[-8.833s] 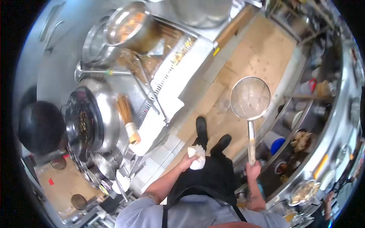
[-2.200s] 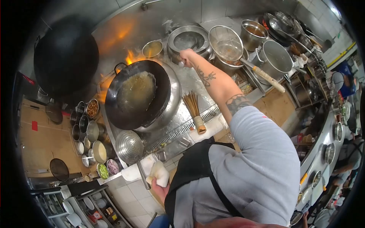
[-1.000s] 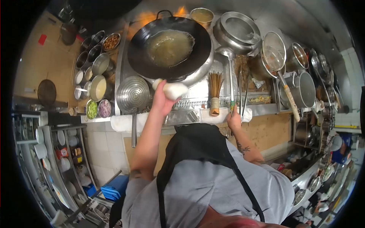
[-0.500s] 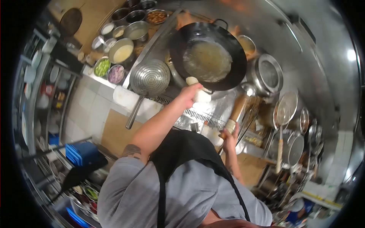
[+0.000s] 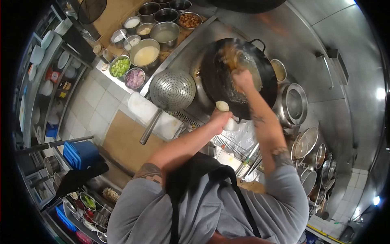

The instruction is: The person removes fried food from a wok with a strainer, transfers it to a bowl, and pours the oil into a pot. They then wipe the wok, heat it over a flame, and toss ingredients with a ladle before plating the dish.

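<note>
My left hand (image 5: pixel 219 120) is closed around a folded white cloth (image 5: pixel 231 125) at the near rim of a black wok (image 5: pixel 209 77). The wok is tilted on the stove, and cloudy liquid (image 5: pixel 255 72) lies in its bowl. Over the inside of the wok, my right hand (image 5: pixel 242 79) is closed on a bamboo wok brush (image 5: pixel 230 59). The brush is smeared by motion, its bristle end against the wok's wall. A loop handle (image 5: pixel 258 44) shows on the wok's far side.
A perforated ladle (image 5: pixel 172 89) rests left of the wok, its handle toward me. Farther left stand bowls of green vegetable pieces (image 5: pixel 120 66), chopped purple onion (image 5: pixel 134 78) and pale liquid (image 5: pixel 146 55). A lidded metal pot (image 5: pixel 295 105) and hanging strainers (image 5: pixel 306 142) are on the right.
My right hand has swung from beside the stove's front edge up into the wok with the brush. My left hand keeps its hold on the cloth. The whole view has shifted.
</note>
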A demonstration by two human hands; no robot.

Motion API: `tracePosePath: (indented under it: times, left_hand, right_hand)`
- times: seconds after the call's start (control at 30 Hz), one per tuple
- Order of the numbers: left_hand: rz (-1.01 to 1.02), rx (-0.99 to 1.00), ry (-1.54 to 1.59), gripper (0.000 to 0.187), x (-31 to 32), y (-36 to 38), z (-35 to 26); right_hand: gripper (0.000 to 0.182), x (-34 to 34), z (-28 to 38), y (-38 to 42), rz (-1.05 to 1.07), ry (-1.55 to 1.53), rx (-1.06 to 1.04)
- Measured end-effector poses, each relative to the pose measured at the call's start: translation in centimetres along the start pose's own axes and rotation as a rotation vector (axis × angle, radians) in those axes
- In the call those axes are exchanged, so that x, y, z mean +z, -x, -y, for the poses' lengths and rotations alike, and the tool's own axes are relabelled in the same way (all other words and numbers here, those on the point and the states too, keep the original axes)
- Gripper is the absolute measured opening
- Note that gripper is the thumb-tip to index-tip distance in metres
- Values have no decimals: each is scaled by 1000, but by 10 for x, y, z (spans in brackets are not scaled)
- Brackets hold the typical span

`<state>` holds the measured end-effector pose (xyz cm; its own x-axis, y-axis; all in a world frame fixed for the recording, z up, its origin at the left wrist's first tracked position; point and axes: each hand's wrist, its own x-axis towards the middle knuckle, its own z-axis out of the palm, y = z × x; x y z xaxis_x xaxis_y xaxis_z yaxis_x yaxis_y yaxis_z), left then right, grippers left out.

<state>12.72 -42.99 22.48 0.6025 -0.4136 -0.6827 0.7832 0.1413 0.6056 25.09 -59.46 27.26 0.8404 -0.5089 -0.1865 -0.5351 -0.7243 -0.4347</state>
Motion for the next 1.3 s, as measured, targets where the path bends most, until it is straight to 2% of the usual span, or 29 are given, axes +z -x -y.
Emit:
tracePosePath:
  times: [0.07,0.13,0.17,0.2,0.23,0.3,0.37,0.43,0.5,0.57,0.6,0.67,0.73,0.77,0.8,0.87,0.9,0.93,1.0,1.1,1.23,1.3]
  left_hand:
    - [-54,75,-85,34,-3,13,-16]
    - [-12,89,-73,37,-7,3,-16]
    - [12,87,-60,39,-6,2,-11]
    - [18,55,-21,39,-5,7,-11]
    - [23,35,14,40,-4,13,-21]
    - [22,-8,70,37,-5,14,-27]
    - [73,-37,68,35,-8,8,-26]
    - [93,-72,50,33,-9,11,-28]
    - [75,-100,36,32,-8,17,-36]
    - [141,-149,68,24,-12,9,-33]
    - [178,-174,74,20,-14,4,-29]
    - [180,-177,118,19,-15,6,-29]
    - [215,-193,236,20,-17,24,-39]
    - [272,-163,230,24,-22,24,-41]
    - [299,-243,224,27,-23,29,-48]
    - [329,-260,155,30,-21,23,-46]
    - [345,-357,112,27,-16,26,-54]
    - [322,-332,82,25,-18,22,-50]
    - [279,-275,30,20,-20,9,-38]
    - [212,-180,-2,15,-32,8,-33]
    - [203,-114,-76,17,-63,45,-56]
    - [175,-96,-106,18,-76,63,-66]
  right_hand:
    - [49,37,-6,-5,-56,-317,99]
    - [48,25,-7,16,107,-538,177]
    - [47,-10,-7,48,304,-595,212]
    - [54,-34,-9,70,362,-551,221]
    - [54,-59,-19,80,513,-491,244]
    - [49,-96,-44,91,599,-179,58]
    - [46,-114,-87,58,622,200,-42]
    - [42,-119,-110,18,632,612,-367]
    - [38,-107,-109,-27,557,950,-709]
    - [39,-76,-61,-14,315,682,-228]
    - [40,-62,-41,-3,158,325,128]
    - [48,-34,-35,30,-57,57,191]
    - [57,-40,-34,62,97,32,142]
    - [55,-58,-31,82,191,-44,260]
    - [53,-75,-47,90,231,9,188]
    - [49,-105,-86,103,321,120,34]
    - [47,-133,-72,133,281,56,174]
    - [51,-137,-88,145,223,-60,278]
    - [50,-138,-112,182,-40,-131,278]
    - [49,-115,-160,235,-319,-752,211]
    - [51,-115,-155,323,-405,-1161,401]
    - [51,-101,-161,347,-535,-1152,379]
